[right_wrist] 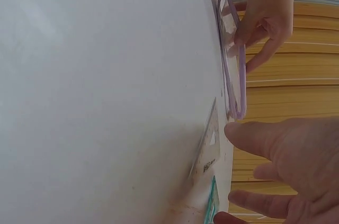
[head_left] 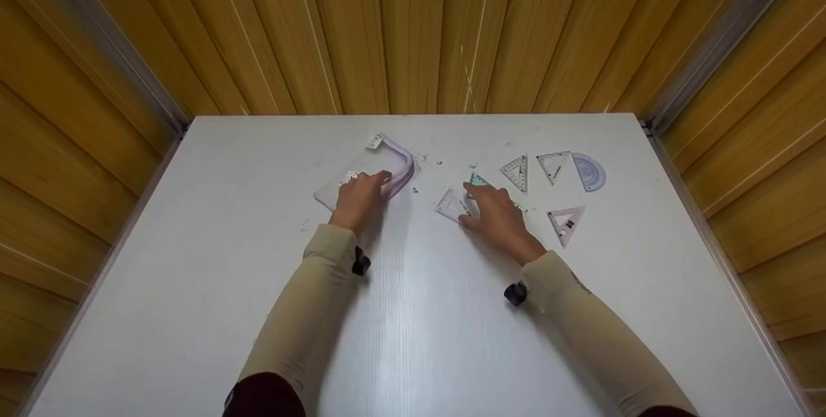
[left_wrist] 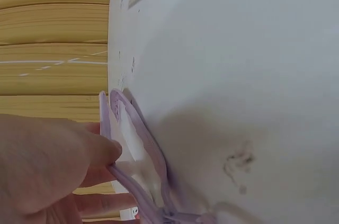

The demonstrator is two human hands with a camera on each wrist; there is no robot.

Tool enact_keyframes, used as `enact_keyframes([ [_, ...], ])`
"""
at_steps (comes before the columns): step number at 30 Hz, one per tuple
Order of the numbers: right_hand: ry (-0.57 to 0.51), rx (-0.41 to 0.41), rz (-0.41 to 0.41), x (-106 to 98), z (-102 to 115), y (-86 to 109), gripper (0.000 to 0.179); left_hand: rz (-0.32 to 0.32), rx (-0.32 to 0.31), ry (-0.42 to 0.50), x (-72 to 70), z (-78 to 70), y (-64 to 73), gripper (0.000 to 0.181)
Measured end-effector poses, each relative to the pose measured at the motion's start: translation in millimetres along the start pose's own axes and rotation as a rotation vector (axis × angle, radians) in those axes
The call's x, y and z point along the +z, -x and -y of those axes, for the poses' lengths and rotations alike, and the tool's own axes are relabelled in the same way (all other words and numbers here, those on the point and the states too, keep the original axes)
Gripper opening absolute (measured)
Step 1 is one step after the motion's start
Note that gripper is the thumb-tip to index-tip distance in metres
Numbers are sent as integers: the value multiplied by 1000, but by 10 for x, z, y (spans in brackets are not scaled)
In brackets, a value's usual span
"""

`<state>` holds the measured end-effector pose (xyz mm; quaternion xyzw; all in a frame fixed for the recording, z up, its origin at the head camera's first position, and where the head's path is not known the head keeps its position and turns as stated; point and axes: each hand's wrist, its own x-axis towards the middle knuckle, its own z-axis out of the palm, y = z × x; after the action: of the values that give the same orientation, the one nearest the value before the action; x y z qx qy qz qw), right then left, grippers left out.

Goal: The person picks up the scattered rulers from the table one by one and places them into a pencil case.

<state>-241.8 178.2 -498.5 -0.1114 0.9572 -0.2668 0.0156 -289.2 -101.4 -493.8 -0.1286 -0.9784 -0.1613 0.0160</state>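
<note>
Clear set square (head_left: 450,203): on the white table (head_left: 413,314), between right hand (head_left: 500,215) and pouch (head_left: 370,160), nearer the right hand; thumb overlaps it in the head view, long axis unclear.
Right grip: fingers spread, no hold visible; contact unclear.
Left hand (head_left: 360,199): pinches the pouch's lilac rim, mouth parted.
Lettering: dark print, too blurred to read.

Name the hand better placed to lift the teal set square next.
The right hand, likely: it is right by the teal set square, fingers extended, while the left hand pinches the purple-edged pouch.
</note>
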Motion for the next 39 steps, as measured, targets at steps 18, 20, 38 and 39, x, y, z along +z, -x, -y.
enact_keyframes([
  [18, 27, 30, 7, 99, 73, -57, 65, -85, -116, 238, -25, 172, 26, 37],
  [20, 24, 34, 13, 110, 78, -63, 65, -84, -140, 253, -26, 181, 20, 36],
  [38, 17, 43, 4, 116, 105, -71, 50, -165, -233, 439, -3, 245, 25, 30],
  [39, 14, 47, 6, 115, 105, -70, 50, -168, -246, 460, -3, 249, 25, 29],
])
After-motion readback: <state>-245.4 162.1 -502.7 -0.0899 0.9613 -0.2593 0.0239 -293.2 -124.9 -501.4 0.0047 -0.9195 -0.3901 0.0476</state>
